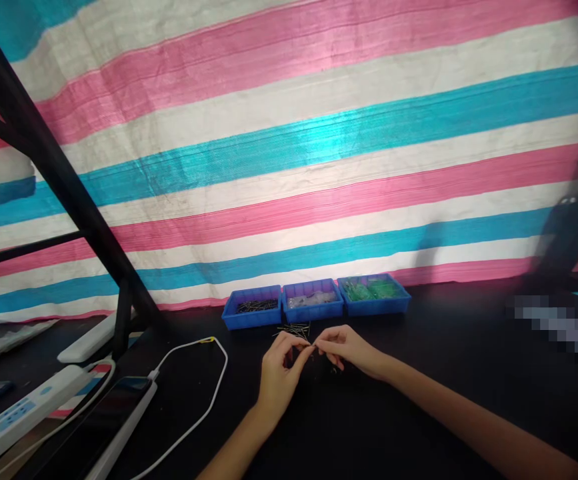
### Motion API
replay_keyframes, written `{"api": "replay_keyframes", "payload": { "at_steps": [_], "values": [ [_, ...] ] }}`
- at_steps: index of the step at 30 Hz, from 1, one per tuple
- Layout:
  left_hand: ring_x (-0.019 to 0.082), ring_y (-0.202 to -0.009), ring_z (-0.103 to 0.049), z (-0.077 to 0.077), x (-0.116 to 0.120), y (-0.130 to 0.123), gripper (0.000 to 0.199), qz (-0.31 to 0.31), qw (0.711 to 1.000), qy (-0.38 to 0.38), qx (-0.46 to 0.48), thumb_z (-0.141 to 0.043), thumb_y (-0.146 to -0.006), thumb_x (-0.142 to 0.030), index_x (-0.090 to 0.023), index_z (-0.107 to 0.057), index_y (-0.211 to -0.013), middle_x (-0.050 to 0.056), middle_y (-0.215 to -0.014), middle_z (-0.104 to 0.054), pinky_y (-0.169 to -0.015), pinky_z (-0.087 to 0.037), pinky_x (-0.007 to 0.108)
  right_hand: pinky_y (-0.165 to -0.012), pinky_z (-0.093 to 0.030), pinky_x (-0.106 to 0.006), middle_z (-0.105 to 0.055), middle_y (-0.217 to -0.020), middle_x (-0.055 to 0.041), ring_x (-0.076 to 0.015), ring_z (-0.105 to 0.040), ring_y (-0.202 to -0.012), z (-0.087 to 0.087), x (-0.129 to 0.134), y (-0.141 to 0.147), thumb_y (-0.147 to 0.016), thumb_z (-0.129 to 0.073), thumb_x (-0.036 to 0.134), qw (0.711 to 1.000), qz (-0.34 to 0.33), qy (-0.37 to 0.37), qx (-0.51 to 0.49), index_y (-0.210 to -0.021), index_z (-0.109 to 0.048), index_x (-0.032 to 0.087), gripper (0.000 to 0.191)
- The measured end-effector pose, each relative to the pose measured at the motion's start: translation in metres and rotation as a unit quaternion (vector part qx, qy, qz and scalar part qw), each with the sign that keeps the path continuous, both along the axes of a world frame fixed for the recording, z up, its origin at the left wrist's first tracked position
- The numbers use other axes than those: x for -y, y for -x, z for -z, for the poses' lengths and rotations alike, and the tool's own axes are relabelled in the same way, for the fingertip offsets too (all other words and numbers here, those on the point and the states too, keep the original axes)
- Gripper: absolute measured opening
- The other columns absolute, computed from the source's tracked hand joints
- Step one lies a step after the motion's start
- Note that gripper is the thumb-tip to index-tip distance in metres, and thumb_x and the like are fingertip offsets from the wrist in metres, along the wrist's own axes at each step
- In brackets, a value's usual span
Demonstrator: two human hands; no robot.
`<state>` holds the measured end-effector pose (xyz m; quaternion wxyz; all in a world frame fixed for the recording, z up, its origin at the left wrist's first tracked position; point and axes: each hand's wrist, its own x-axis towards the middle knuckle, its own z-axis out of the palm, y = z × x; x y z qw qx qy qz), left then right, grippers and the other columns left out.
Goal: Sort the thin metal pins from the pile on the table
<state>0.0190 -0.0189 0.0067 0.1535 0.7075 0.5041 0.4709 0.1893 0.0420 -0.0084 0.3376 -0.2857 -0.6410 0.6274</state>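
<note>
Over the black table [249, 427], my left hand [279, 370] and my right hand [351, 350] meet at their fingertips. Thumb and forefinger of each are pinched together. What they hold, if anything, is too small to make out. Just beyond my left hand lies a loose pile of thin dark rods [293, 330]. Some tiny bits [335, 371] show on the table under the fingers of my right hand. Behind stand three blue trays: the left tray [253, 321] with thin dark rods, the middle tray [313, 312] with clear or whitish pieces, the right tray [379, 306] with green pieces.
A white cable [221, 380] loops over the table at the left, plugged into a phone-like device [113, 413]. Farther left are a white power strip [29, 413] and a slanting black metal frame [83, 207]. A striped sheet [289, 153] hangs behind the table.
</note>
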Motion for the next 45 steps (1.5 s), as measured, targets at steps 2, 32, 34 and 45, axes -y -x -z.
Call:
{"api": "replay_keyframes", "payload": {
  "at_steps": [2,32,34,45],
  "values": [
    [0.011,-0.058,-0.043,0.001,0.000,-0.001,0.018,0.000,1.000,0.001,-0.011,-0.056,-0.082,-0.034,-0.019,-0.065,-0.080,0.001,-0.073,-0.057,-0.055,-0.037,0.022,-0.036,-0.031,-0.017,-0.047,-0.044,0.0053,-0.0050,-0.039,-0.035,0.000,-0.001,0.000,-0.073,-0.065,0.045,1.000,0.010,0.010,-0.011,-0.070,-0.063,0.013,0.033],
    [0.009,-0.061,-0.056,-0.010,-0.039,0.074,0.038,-0.090,0.878,0.171,0.437,-0.071,-0.066,-0.033,-0.012,-0.067,-0.098,0.014,-0.104,-0.066,-0.040,-0.034,0.014,-0.037,-0.030,-0.017,-0.051,-0.064,0.0027,-0.0033,-0.038,-0.042,-0.003,0.003,0.001,-0.071,-0.068,0.042,0.999,0.024,0.043,-0.017,-0.081,-0.065,0.014,0.030],
    [0.009,-0.063,-0.057,-0.011,-0.038,0.073,0.037,-0.079,0.876,0.172,0.443,-0.070,-0.068,-0.031,-0.012,-0.066,-0.099,0.014,-0.106,-0.066,-0.040,-0.034,0.014,-0.037,-0.029,-0.017,-0.052,-0.064,0.0026,-0.0028,-0.037,-0.041,-0.003,0.003,0.002,-0.072,-0.067,0.042,0.999,0.023,0.040,-0.017,-0.081,-0.065,0.014,0.030],
    [0.021,-0.093,-0.060,-0.019,-0.038,0.072,0.041,-0.038,0.911,0.161,0.378,-0.068,-0.070,-0.036,-0.019,-0.064,-0.107,0.010,-0.125,-0.054,-0.041,-0.035,0.016,-0.036,-0.028,-0.016,-0.052,-0.064,0.0023,-0.0025,-0.038,-0.040,-0.001,0.002,0.002,-0.072,-0.067,0.042,0.999,0.023,0.036,-0.016,-0.080,-0.064,0.013,0.030]
  ]
}}
